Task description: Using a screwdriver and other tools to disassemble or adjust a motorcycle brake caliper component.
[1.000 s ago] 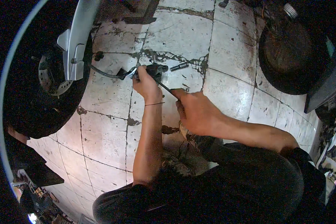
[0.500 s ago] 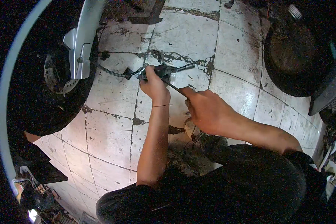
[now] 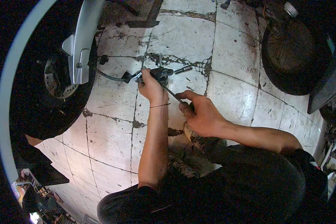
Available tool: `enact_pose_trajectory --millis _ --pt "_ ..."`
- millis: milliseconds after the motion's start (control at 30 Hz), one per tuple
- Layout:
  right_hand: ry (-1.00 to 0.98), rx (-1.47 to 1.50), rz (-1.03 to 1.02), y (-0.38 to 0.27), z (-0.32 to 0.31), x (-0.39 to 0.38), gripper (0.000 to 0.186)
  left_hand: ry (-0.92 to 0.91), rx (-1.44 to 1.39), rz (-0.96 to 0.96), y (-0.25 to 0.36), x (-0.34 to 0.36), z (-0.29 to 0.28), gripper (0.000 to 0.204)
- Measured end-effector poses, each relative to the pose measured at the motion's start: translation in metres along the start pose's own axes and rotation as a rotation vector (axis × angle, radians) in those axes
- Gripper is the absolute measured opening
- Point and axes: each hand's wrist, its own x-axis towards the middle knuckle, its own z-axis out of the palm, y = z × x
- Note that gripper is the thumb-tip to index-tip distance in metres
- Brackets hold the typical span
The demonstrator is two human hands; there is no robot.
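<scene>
I see the person's left hand (image 3: 152, 89) wrapped around a dark, lumpy metal part (image 3: 162, 73). The right hand (image 3: 202, 114) has its thumb and fingers curled on the near end of a thin, dark, straight rod (image 3: 171, 92). The rod's far end goes up to the metal part. The part is in front of the person, but I can't tell if it rests on the floor. A thin black band (image 3: 158, 106) goes around the left wrist.

Just to the right of the part lies a short silver-and-black metal tube (image 3: 183, 70). On its left, a black ridged hose (image 3: 110, 77) runs toward a big black rubber tyre (image 3: 30, 112) beside a shiny silver metal leg (image 3: 82, 41). Below is a dirty white tile floor (image 3: 108, 138) with cracks. A small white and red patch (image 3: 316, 166) on the right black sleeve is too blurry to read.
</scene>
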Motion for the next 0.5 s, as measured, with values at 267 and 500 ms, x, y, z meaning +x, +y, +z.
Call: enact_pose_trajectory --millis 267,500 --pt "-0.003 0.131 0.051 0.006 0.007 0.000 0.026 0.016 -0.039 0.006 0.000 0.000 -0.001 0.018" --pt "-0.154 0.591 0.515 -0.009 -0.003 -0.004 0.028 0.013 -0.027 -0.015 0.001 -0.004 -0.006 0.017"
